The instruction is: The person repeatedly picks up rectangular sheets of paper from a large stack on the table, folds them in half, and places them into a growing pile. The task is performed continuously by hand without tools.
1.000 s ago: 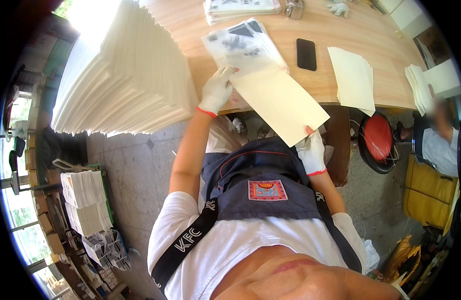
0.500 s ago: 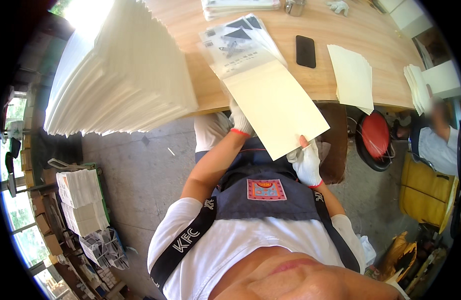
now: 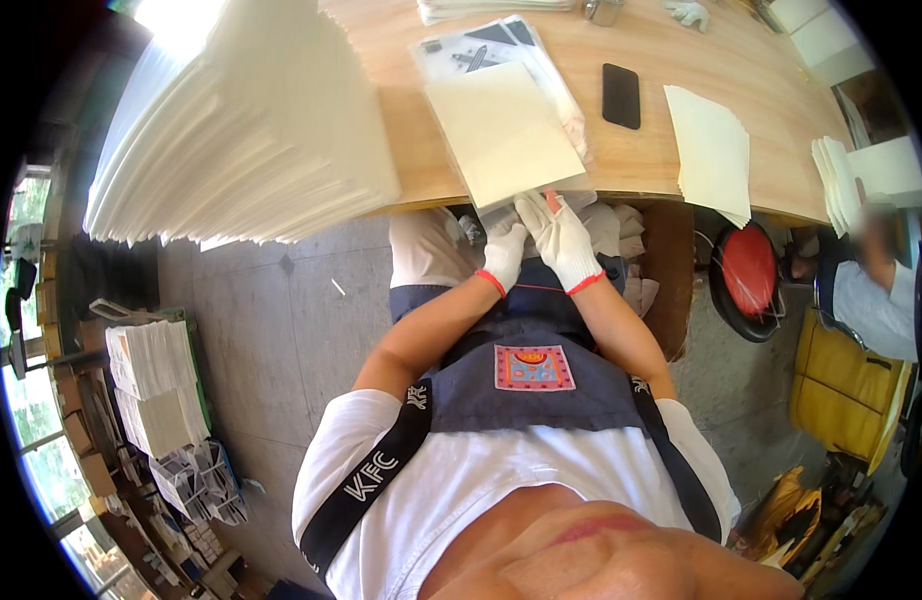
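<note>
From the head camera, both my gloved hands meet at the near edge of the table (image 3: 621, 165). My right hand (image 3: 559, 240) and my left hand (image 3: 505, 256) close on the near end of a cream paper sheet (image 3: 501, 135), which lies flat on the wood and sticks out a little over the edge toward me. The sheet rests on a clear plastic sleeve with printed paper (image 3: 501, 50) under it. I pinch it with fingers curled, not a full fist. It looks light and thin, stiff enough to lie flat but easy to crease, so I judge the overhanging edge the best place to hold. A tall stack of sheets (image 3: 251, 130) fills my left, a black phone (image 3: 621, 95) and a smaller pile of paper (image 3: 711, 150) lie to the right.
</note>
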`<state>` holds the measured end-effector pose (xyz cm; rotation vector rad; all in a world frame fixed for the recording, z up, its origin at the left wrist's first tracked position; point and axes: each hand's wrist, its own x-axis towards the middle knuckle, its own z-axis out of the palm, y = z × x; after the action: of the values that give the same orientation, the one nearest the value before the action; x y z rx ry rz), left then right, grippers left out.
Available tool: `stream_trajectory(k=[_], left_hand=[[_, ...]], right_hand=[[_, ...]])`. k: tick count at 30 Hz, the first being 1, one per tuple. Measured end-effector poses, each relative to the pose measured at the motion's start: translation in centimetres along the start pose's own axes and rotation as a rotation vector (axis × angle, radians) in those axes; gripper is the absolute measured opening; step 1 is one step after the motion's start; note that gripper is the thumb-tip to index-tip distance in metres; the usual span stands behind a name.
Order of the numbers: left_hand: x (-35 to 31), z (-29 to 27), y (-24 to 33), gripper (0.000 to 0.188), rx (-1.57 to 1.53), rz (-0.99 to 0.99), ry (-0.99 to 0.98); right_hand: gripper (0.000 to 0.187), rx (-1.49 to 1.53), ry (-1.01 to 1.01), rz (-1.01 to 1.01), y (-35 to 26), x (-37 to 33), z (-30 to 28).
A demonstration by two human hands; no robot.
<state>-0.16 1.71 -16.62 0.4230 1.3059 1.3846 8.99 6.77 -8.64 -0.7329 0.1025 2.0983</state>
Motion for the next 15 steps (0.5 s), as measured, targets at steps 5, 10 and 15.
stream_trajectory(k=[5, 10, 15], left_hand=[[-3.5, -2.1, 6.2, 0.026, 0.000, -0.237, -0.062], [-4.2, -5.0, 9.5, 0.023, 0.157, -0.092, -0.043], [-3.9, -5.5, 9.8, 0.023, 0.166, -0.125, -0.045]], right_hand=[[0.029, -0.949, -0.171, -0.005, -1.4, -2.0, 0.0], [0.019, -2.049, -0.568, -0.715, 0.1, -1.6, 2.8], [0.020, -2.524, -0.632, -0.857, 2.0, -0.9, 4.2]])
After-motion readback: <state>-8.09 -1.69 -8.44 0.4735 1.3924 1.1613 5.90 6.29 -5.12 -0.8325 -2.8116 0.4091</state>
